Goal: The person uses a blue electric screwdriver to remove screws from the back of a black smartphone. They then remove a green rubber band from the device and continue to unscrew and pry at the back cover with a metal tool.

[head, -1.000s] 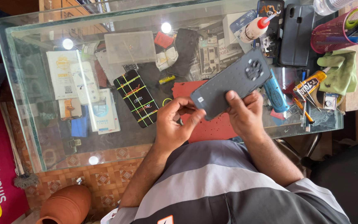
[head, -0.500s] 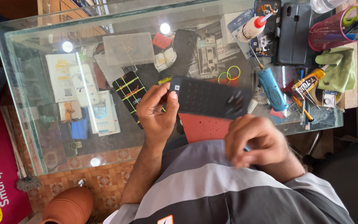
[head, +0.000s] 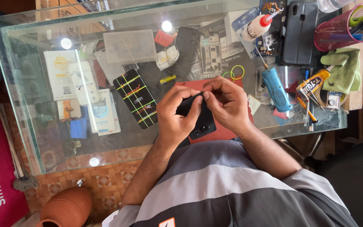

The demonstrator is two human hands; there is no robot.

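The dark phone (head: 198,115) sits above a red mat (head: 227,133) on the glass table (head: 30,138), gripped by both hands. The left hand (head: 175,115) wraps its lower edge while the right hand (head: 227,103) pinches its top edge, apparently working at the casing; whether anything has come loose is hidden by the fingers. A blue tool (head: 277,89) lies nearby, untouched.

My one head camera looks straight down, close over my hands, onto the glass table (head: 30,138).
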